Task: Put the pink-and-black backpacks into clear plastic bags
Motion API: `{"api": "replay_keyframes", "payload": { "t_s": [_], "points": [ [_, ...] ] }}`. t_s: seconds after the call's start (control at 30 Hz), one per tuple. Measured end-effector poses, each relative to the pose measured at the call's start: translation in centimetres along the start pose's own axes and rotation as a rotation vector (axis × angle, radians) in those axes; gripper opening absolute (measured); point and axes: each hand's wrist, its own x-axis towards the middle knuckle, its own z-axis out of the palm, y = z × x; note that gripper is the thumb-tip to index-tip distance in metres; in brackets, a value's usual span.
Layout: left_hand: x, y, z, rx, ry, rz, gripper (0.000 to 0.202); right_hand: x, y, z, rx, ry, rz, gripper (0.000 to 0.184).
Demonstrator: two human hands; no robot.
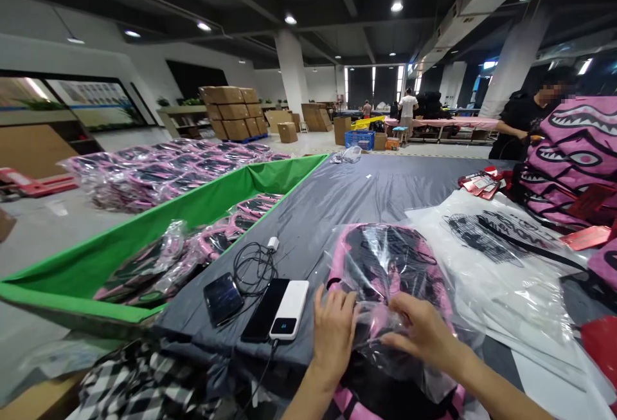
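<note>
A pink and black backpack [400, 381] lies on the grey-covered table in front of me, its far part inside a clear plastic bag [385, 249]. The near end of the backpack sticks out of the bag's mouth. My left hand [335, 323] has its fingers curled over the bag's edge at the backpack's left side. On the other side, my right hand [421, 327] grips the film between thumb and bent fingers. Loose plastic bunches between the two hands.
Left of my hands lie a white power bank [292, 307], a dark phone [224, 298] and a coiled cable [253, 269]. A green-lined bin [284, 175] holds bagged backpacks. Printed plastic bags [511, 272] and stacked pink backpacks [573, 156] are at right, near a person [518, 121].
</note>
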Motion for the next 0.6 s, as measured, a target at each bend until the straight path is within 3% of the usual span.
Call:
{"api": "replay_keyframes", "payload": {
  "t_s": [0.07,0.13,0.23,0.3,0.4,0.47,0.53,0.6],
  "points": [
    [-0.9,-2.1,0.4,-0.017,0.091,-0.004,0.024,-1.9,1.3,-0.8,-0.311,0.063,-0.085,0.009],
    [-2.2,-3.7,0.4,-0.023,0.225,-0.002,0.027,-3.9,3.2,-1.8,-0.522,0.149,-0.088,0.019],
    [-3.1,-4.5,0.1,-0.022,0.362,-0.007,0.027,-6.0,4.9,-3.9,-0.547,0.218,0.021,0.017],
    [-3.0,-4.1,0.0,-0.036,0.419,-0.013,0.026,-6.6,4.7,-5.1,-0.476,0.239,0.089,0.017],
    [-2.8,-2.7,0.0,-0.119,0.416,0.050,0.032,-6.2,3.4,-5.6,-0.485,0.310,0.086,0.030],
    [-3.5,-2.0,-0.2,-0.191,0.357,0.129,0.042,-5.7,3.1,-5.4,-0.548,0.386,0.092,0.025],
    [-4.8,-2.2,-0.5,-0.214,0.313,0.190,0.052,-5.6,3.9,-5.4,-0.578,0.478,0.188,0.022],
    [-6.0,-3.4,-0.8,-0.178,0.344,0.197,0.054,-6.3,5.5,-6.3,-0.577,0.585,0.345,0.023]
  ]
}}
